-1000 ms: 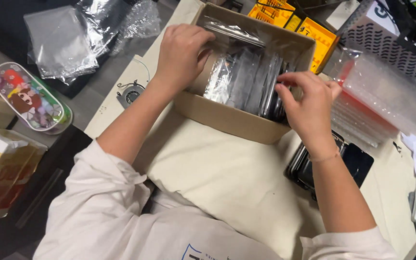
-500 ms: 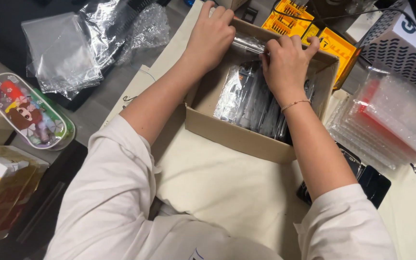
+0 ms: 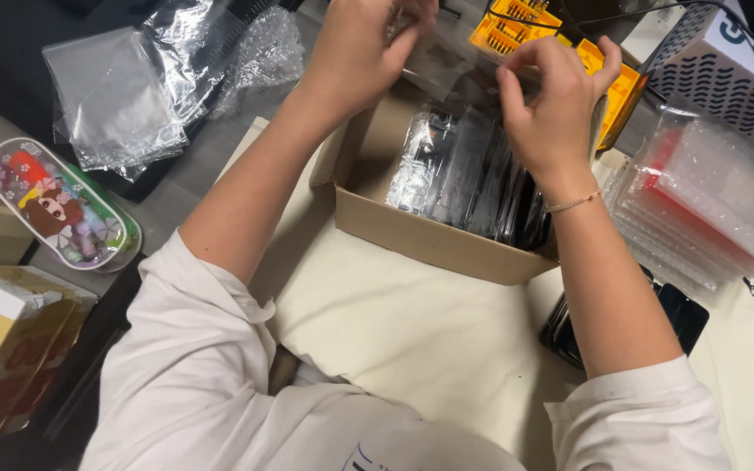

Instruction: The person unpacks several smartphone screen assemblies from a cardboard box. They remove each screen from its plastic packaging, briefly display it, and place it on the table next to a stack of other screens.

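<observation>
Both hands are lifting higher than before, above one cardboard box (image 3: 429, 235); left hand (image 3: 364, 48) and right hand (image 3: 551, 109) are each pinching one clear plastic sleeve (image 3: 447, 65) stretching between them; several wrapped packs (image 3: 473, 170) are standing inside.

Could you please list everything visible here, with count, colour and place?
cardboard box: one, brown, centre, open
wrapped items: several, dark in clear film, upright in the box
clear bag: one, transparent, held above the box
plastic sheets: a few, clear, upper left
oval case: one, colourful, left
clear trays: a stack, right
yellow boxes: some, top
left hand: pinching the bag
right hand: pinching the bag
</observation>
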